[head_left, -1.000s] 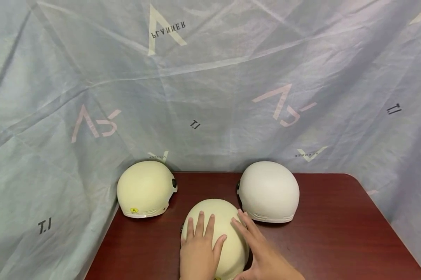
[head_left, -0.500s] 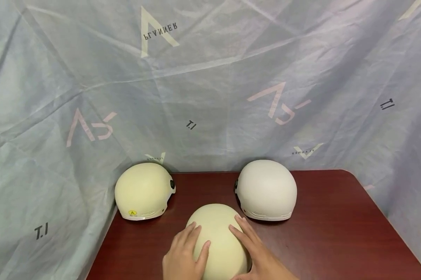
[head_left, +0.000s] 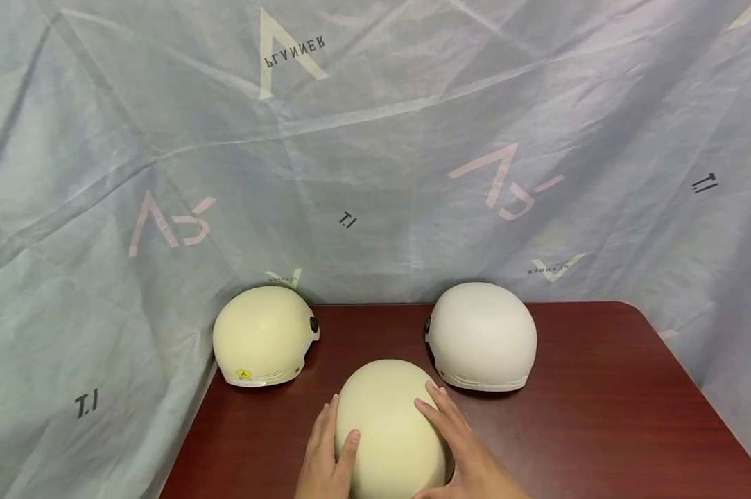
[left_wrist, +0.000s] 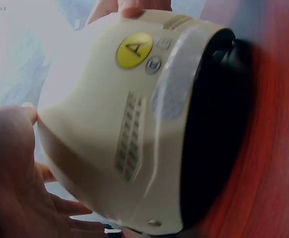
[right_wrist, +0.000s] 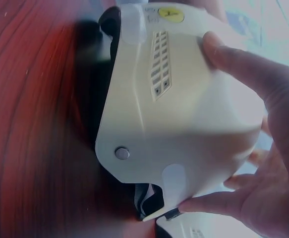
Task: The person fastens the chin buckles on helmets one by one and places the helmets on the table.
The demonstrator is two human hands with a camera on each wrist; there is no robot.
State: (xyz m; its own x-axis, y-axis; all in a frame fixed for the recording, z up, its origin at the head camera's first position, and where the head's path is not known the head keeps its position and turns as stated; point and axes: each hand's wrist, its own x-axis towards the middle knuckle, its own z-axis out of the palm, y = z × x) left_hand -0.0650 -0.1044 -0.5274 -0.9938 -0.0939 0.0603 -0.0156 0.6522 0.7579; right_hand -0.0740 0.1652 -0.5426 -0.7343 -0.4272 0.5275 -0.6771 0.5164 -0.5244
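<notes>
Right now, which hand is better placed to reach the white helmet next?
Probably the right hand: it is on the right side of the near cream helmet, closer to the white helmet. The left hand is opposite.

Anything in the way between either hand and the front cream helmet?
Nothing visible: the left hand and right hand touch the front cream helmet directly, one on each side. The white helmet and the other cream helmet stand farther back on the table, not between.
</notes>
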